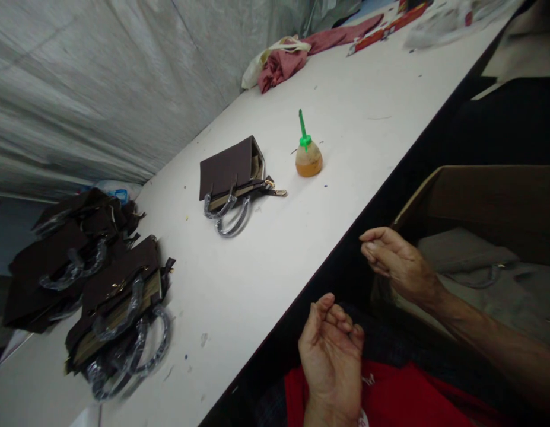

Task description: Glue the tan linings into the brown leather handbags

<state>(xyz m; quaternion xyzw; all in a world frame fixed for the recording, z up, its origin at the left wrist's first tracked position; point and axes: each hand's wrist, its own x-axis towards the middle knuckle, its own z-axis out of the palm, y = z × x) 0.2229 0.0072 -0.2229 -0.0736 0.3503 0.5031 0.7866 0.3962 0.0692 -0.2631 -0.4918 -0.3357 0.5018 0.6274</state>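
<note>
My left hand (330,350) hovers below the table's front edge, over my lap, with its fingers curled into the palm and nothing showing in them. My right hand (393,258) is higher and to the right, beside a cardboard box (439,181), with fingertips pressed together in a pinch; what they hold, if anything, is too small to see. On the white table (359,118) lies a small brown handbag (230,169) with plastic-wrapped handles. A round glue bottle (308,159) with a green nozzle stands just right of it. Both hands are clear of the table.
A pile of similar brown handbags (97,290) lies at the table's left end. Pink cloth (281,64) and red strips (381,29) lie at the far end, against a grey sheet wall. The box holds grey wrapped bags (470,255). Red fabric (390,397) covers my lap.
</note>
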